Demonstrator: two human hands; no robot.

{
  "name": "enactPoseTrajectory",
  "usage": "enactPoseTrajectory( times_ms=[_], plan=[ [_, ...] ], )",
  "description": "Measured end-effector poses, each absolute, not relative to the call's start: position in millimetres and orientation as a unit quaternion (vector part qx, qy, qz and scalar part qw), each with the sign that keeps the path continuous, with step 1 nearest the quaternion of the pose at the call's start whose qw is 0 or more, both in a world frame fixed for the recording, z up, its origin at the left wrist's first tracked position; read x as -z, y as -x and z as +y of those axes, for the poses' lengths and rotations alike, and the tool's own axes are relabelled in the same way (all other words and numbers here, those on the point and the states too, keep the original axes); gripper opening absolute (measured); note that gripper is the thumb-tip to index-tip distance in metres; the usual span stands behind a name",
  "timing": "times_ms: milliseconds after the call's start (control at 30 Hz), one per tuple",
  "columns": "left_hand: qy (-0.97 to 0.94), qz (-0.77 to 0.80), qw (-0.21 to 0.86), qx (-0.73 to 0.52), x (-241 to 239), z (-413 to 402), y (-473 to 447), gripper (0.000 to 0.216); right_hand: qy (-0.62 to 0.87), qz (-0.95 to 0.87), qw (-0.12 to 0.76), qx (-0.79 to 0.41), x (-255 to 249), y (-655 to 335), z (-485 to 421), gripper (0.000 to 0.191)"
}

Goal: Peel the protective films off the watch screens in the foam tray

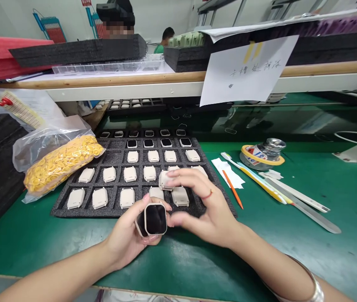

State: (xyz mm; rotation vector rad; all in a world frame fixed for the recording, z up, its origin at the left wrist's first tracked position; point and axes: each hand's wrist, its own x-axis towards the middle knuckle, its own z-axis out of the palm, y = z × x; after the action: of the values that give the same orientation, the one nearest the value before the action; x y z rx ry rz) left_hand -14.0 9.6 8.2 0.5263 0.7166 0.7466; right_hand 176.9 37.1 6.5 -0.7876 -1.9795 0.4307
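Watch (155,219) clamped screen-up in left hand (128,239), face visible; right hand (208,212) pinches spare (165,179) over tray (59,211), within reach.

The only writing I can see is one faint handwritten line on the white paper sheet (247,71) hanging from the far shelf (102,79), too pale to read, and the blurred red-and-blue print on the tape roll (254,152) at right.
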Motion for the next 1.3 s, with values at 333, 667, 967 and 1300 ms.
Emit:
enactPoseTrajectory(
  times_ms=[333,667,967,1300],
  plan=[
    [-0.205,0.305,0.849,-0.379,-1.3,11.2,13.2,0.043,0.265,-0.807,0.474,-0.230,-11.7,-161.2,18.0,0.005],
    [-0.233,0.300,0.853,-0.357,-9.5,9.7,14.6,0.044,0.360,-0.582,0.649,-0.333,-24.0,-172.5,26.6,0.013],
    [-0.237,0.294,0.850,-0.367,-10.2,8.7,13.6,0.043,0.292,-0.745,0.588,-0.117,-27.0,-179.5,19.3,0.028],
    [-0.168,0.330,0.848,-0.378,-10.5,9.8,16.6,0.046,0.190,-0.871,0.452,-0.040,-15.6,-164.9,10.7,0.016]
  ],
)
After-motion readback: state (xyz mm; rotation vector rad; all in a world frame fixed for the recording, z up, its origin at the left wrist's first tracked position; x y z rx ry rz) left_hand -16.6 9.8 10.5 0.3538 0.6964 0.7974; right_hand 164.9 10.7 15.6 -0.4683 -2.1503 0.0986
